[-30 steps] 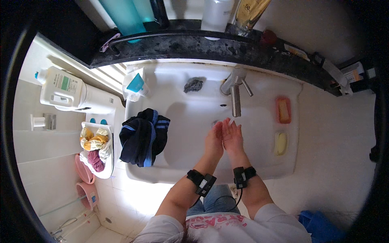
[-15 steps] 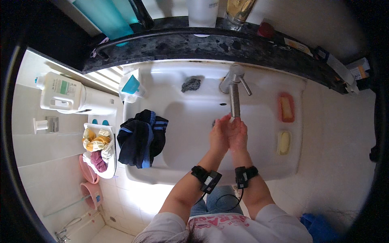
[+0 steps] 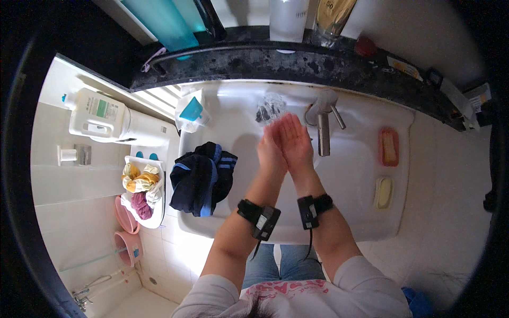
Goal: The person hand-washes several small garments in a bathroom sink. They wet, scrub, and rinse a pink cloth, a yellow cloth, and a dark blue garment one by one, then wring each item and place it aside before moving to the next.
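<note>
My left hand (image 3: 271, 148) and my right hand (image 3: 296, 146) are side by side over the white sink (image 3: 339, 212), palms up, their inner edges touching. The fingers of both are stretched out, and I see no solid thing in them. Just beyond the fingertips, splashed water (image 3: 274, 100) spreads over a dark, rough scouring pad (image 3: 262, 113) on the sink's back ledge. To the right of my hands stands the metal faucet (image 3: 324, 132), its lever pointing forward and right. A dark garment with blue stripes (image 3: 201, 180) lies on the sink's left side.
On the right rim are a sponge in a red dish (image 3: 389, 147) and a yellowish soap bar (image 3: 383, 192). A blue-and-clear cup (image 3: 192, 110) stands back left. White jugs (image 3: 98, 114) and a tray of cloths (image 3: 156, 209) are further left. A black shelf (image 3: 244, 63) with bottles runs behind.
Both hands have moved from under the faucet's spout leftward and away from me, toward the scouring pad. Water now splashes over the pad. The whole view has shifted slightly.
</note>
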Demonstrator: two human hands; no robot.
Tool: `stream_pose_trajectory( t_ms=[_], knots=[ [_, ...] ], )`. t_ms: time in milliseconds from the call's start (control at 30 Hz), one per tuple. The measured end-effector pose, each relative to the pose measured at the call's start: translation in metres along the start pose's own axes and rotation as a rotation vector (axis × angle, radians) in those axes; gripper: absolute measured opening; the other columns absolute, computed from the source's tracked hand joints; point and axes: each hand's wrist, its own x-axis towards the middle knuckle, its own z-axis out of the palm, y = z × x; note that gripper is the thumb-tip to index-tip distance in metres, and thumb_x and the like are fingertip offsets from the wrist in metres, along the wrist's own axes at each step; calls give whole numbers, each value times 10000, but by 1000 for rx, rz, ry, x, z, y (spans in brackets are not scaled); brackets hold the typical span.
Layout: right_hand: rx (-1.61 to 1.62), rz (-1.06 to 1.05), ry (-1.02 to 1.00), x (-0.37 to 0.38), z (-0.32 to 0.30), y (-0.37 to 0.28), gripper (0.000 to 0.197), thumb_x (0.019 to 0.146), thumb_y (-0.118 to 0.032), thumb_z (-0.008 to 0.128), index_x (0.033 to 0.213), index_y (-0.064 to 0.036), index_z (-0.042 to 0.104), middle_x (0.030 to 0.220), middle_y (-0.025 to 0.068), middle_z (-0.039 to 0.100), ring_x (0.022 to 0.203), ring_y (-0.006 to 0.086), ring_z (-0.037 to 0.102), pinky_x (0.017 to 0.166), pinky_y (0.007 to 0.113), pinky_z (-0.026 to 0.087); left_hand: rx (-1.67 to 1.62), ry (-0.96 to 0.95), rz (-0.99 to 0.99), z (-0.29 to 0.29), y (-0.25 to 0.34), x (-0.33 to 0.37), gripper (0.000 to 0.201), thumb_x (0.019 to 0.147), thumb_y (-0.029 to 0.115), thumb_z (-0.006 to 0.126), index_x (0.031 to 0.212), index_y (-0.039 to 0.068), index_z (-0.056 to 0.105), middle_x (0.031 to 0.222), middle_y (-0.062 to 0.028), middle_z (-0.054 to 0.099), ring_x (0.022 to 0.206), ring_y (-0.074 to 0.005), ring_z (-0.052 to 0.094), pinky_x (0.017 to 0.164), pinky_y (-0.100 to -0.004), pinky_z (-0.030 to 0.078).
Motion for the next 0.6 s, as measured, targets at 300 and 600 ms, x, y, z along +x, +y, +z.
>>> stream_pose_trajectory(
  t_ms=[300,600],
  knots=[
    [286,-9,50,-76,-120,-23,326,950,-274,368,1071,-33,551,1120,120,571,1073,272,531,957,429,414,-69,92,-335,-62,-104,-59,427,977,353,340,1090,-14,527,1154,-162,572,1099,-279,524,999,-386,374],
    [-1436,-569,191,-16,-125,-79,394,950,-326,329,1209,-64,467,1214,139,540,1133,304,502,994,415,342,-180,-113,-378,17,-100,-20,391,957,321,351,1119,-3,495,1134,-158,533,1047,-274,537,948,-406,417]
  ],
)
